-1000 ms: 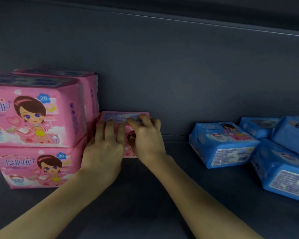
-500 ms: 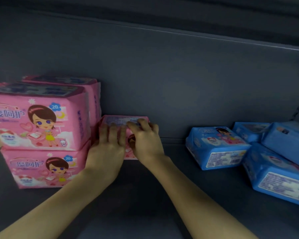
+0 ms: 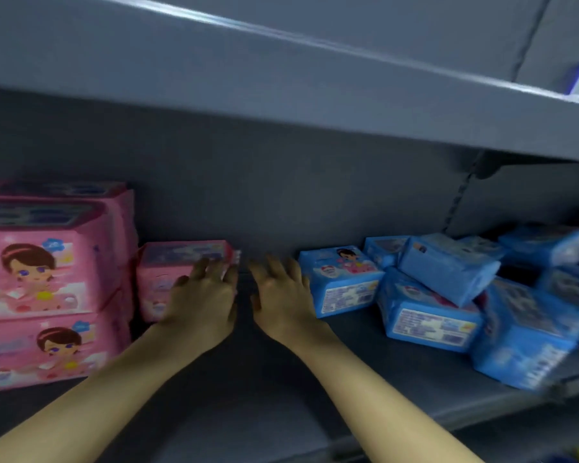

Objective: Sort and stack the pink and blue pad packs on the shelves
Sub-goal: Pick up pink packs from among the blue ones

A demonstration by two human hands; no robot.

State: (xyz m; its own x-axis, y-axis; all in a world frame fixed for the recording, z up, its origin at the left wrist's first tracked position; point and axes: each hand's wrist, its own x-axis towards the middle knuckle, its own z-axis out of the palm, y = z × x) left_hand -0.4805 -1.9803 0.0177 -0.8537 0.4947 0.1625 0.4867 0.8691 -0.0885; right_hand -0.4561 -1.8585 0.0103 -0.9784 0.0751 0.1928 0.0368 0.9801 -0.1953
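The left hand (image 3: 201, 305) lay flat with loose, spread fingers against the front and right end of a small pink pack (image 3: 168, 279), touching it without closing round it. The right hand (image 3: 281, 302) was empty, its grip released, fingers splayed over bare shelf (image 3: 264, 396) just right of that pack and not touching it. Motion blurred both hands.

The small pink pack sat near the shelf's back wall, hard against a stack of larger pink packs (image 3: 47, 289) that filled the left end of the shelf, two high at the front with more behind. Just beside the right hand, a blue pack (image 3: 341, 282) lay flat toward the back. Past it, a loose heap of blue packs (image 3: 482, 295) crowded the right end of the shelf, some tilted on top of others, one reaching close to the front edge. Between the pink and blue groups the shelf was open where the forearms came in. An upper shelf (image 3: 315, 105) overhung everything.
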